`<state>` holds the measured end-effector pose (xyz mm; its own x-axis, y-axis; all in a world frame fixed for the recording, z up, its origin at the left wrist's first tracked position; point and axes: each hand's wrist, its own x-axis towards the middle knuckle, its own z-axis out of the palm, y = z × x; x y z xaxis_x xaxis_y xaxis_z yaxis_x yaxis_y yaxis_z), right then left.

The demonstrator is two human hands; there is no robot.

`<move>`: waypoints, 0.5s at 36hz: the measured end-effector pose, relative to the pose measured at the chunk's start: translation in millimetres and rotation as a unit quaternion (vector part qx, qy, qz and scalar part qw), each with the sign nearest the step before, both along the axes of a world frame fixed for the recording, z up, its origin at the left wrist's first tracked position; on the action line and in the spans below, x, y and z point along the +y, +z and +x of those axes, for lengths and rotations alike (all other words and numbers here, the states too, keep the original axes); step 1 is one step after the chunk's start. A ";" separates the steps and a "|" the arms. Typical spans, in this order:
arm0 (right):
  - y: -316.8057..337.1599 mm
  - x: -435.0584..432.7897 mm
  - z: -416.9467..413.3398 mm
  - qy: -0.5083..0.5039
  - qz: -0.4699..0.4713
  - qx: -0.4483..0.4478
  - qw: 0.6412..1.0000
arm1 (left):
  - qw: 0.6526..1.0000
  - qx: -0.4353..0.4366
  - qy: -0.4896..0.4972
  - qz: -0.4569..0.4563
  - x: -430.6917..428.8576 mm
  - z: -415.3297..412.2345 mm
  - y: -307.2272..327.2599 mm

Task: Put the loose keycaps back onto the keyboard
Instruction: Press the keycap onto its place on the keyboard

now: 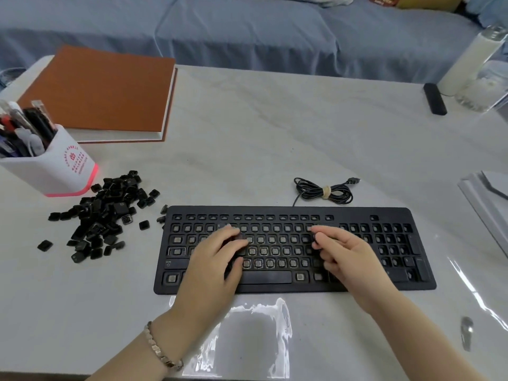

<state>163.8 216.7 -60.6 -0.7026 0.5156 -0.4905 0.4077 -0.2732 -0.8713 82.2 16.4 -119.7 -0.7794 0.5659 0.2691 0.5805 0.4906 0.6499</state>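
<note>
A big blue cloth [247, 37] covers the soft seat behind the table. The pale table [275, 133] is wide and shiny, and its far edge runs right along that cloth. There is lots of bare top in the middle, and some more between the keyboard and the near edge.

A brown book [101, 92] lies flat at the far left corner. The black keyboard [275, 211] lies straight, near the front. Most of its keys are gone, so little square stubs show. The long bar [264, 276] at the bottom is on.

A white pen pot [63, 166] stands at the left edge. The loose keycaps [107, 207] sit in a heap between the pot and the keyboard, and a few lie just beside the keyboard's left end. A tied-up cord [324, 191] lies just behind the keyboard. A white bottle [470, 59] and a small black bar [435, 99] are at the far right.

The left hand [217, 259] is over the left-middle keys, fingers bent down. The right hand [341, 251] is over the right-middle keys, fingers curled in. I cannot tell if either hand holds a cap.
</note>
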 end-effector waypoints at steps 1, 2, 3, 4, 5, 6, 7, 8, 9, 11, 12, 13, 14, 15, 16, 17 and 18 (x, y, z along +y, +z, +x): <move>-0.7 2.8 0.5 -0.004 -0.005 0.002 1.000 | 1.000 0.025 -0.003 -0.017 0.0 -1.6 -3.7; -1.3 5.0 1.0 -0.005 -0.007 0.002 1.000 | 0.998 0.044 -0.006 -0.035 0.3 -3.1 -6.3; -2.2 6.9 1.1 -0.005 -0.002 -0.001 1.000 | 0.997 0.059 -0.008 -0.055 0.7 -4.0 -7.5; -2.7 8.2 1.1 -0.005 0.011 -0.005 1.000 | 0.995 0.070 -0.008 -0.073 1.3 -4.4 -8.1; -3.4 9.1 1.1 -0.004 0.028 -0.009 1.000 | 0.993 0.079 -0.007 -0.090 1.5 -4.3 -8.4; -4.3 9.7 0.7 -0.003 0.049 -0.014 0.999 | 0.991 0.085 -0.006 -0.103 1.5 -3.9 -8.7; -5.3 10.4 0.3 -0.003 0.071 -0.019 0.997 | 0.989 0.089 -0.006 -0.115 1.1 -3.3 -9.2; -6.1 11.3 -0.3 -0.003 0.095 -0.022 0.995 | 0.988 0.090 -0.007 -0.127 0.6 -2.9 -9.4; -7.2 12.7 -1.0 -0.003 0.123 -0.021 0.992 | 0.986 0.091 -0.008 -0.138 -0.2 -2.5 -9.9; -9.2 16.8 -2.6 0.000 0.195 -0.015 0.981 | 0.984 0.089 -0.005 -0.154 -1.0 -2.4 -10.5; -9.9 19.2 -3.4 0.004 0.234 -0.013 0.972 | 0.983 0.087 -0.001 -0.159 -1.0 -2.3 -10.6; -10.4 21.6 -4.3 0.010 0.272 -0.014 0.962 | 0.983 0.084 0.004 -0.164 -0.8 -2.4 -10.7; -10.6 23.8 -5.1 0.018 0.304 -0.016 0.952 | 0.982 0.084 0.007 -0.167 -0.6 -2.4 -10.8; -11.0 25.9 -5.9 0.026 0.331 -0.020 0.943 | 0.982 0.085 0.010 -0.171 -0.4 -2.2 -11.2; -11.5 27.5 -7.1 0.036 0.352 -0.022 0.935 | 0.981 0.087 0.011 -0.172 -0.3 -1.9 -11.5; -12.5 29.0 -8.0 0.048 0.371 -0.023 0.927 | 0.981 0.090 0.014 -0.172 -0.4 -1.5 -11.7; -13.6 30.3 -9.4 0.064 0.392 -0.023 0.917 | 0.981 0.091 0.017 -0.172 -0.2 -1.3 -11.7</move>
